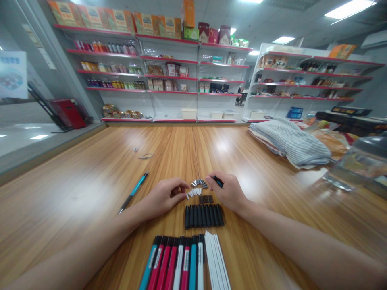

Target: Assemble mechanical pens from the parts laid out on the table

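Note:
My left hand [166,196] rests on the table with curled fingers, its thumb and fingertips at the left end of a fan of small white pieces [195,192]. The fingertips appear to pinch the endmost one. My right hand [228,191] is closed around a black pen part [217,181] with a blue tip, mostly hidden by the fingers. Between the hands lie silver metal cones [198,183] in an arc and a row of small dark springs [206,199]. Closer to me is a row of black grips [204,216].
Several coloured pen barrels [173,262] and white refills [217,262] lie at the front. A blue pen [134,191] is on the left, with a thin ring [147,156] beyond it. Folded cloth [292,141] and a clear jar [356,165] stand right. Stocked shelves [172,58] line the back.

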Tool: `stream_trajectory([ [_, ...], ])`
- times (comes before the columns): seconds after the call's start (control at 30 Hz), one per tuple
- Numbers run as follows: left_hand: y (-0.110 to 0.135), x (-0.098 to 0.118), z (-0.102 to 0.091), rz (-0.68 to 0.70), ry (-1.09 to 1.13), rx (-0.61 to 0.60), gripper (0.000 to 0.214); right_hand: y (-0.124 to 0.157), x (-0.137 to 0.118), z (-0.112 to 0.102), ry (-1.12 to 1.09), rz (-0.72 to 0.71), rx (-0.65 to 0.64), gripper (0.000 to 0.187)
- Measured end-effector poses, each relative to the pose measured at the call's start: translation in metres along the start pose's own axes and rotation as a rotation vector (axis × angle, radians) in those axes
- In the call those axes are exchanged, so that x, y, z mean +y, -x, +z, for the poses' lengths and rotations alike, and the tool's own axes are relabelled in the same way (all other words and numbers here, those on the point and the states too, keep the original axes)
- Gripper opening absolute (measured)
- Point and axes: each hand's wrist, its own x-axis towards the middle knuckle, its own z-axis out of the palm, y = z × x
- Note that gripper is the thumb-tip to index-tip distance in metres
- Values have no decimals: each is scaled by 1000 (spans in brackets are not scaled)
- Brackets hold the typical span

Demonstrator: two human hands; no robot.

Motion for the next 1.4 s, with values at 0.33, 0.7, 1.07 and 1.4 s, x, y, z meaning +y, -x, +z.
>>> stream_trajectory([
  [0.33, 0, 2, 0, 92, -38, -17, 12, 0, 1, 0, 8, 0, 0, 22],
  [0.7, 0, 2, 2, 31, -27, -11, 18, 1, 1, 2, 27, 4, 12, 23],
  [1.07, 1, 5, 4, 66, -55, -6, 22, 1, 1, 2, 39, 5, 6, 24],
  [1.4, 0, 4, 7, 106, -101, 32, 25, 1, 0, 1, 38, 12, 5, 23],
])
